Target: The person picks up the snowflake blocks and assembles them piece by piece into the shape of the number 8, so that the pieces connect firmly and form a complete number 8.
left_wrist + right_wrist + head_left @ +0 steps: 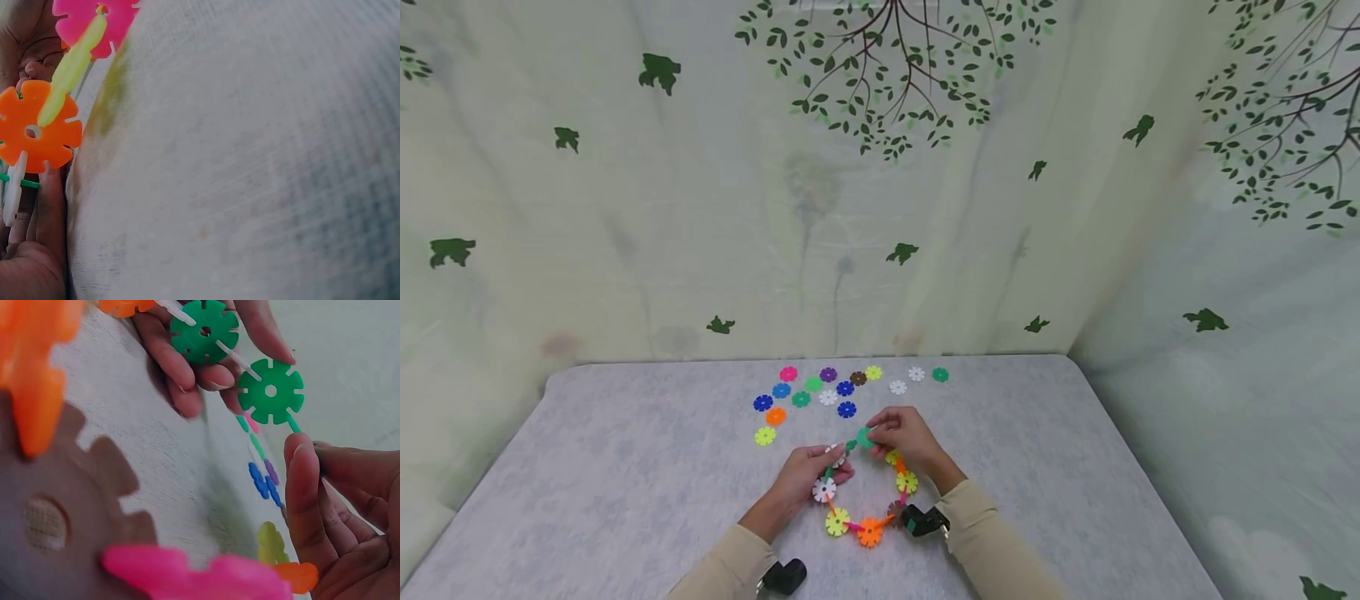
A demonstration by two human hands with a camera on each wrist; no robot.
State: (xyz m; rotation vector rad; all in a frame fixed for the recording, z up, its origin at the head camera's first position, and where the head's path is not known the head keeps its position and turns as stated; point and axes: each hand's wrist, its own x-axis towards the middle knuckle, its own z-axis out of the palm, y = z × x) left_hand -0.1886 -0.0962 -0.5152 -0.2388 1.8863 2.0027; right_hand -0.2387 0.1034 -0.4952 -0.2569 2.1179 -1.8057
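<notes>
My left hand point(808, 479) grips the left side of a ring-shaped chain of slotted plastic snowflake discs point(837, 522) in white, green, yellow, orange, pink and brown. In the right wrist view its thumb lies on the edge of a green disc point(270, 392), with fingers behind the chain. Between thumb and forefinger, my right hand point(906, 437) pinches another green disc point(865, 437) at the far end of the chain. That disc shows edge-on in the right wrist view, meeting the rim of its green neighbour. Orange point(40, 128) and pink point(97, 25) discs fill the left wrist view's corner.
Several loose discs lie toward the back of the grey cloth-covered table point(647, 467), among them an orange one point(776, 416), a yellow one point(765, 436) and a green one point(941, 375). A printed curtain point(737, 208) rises behind the table's back edge.
</notes>
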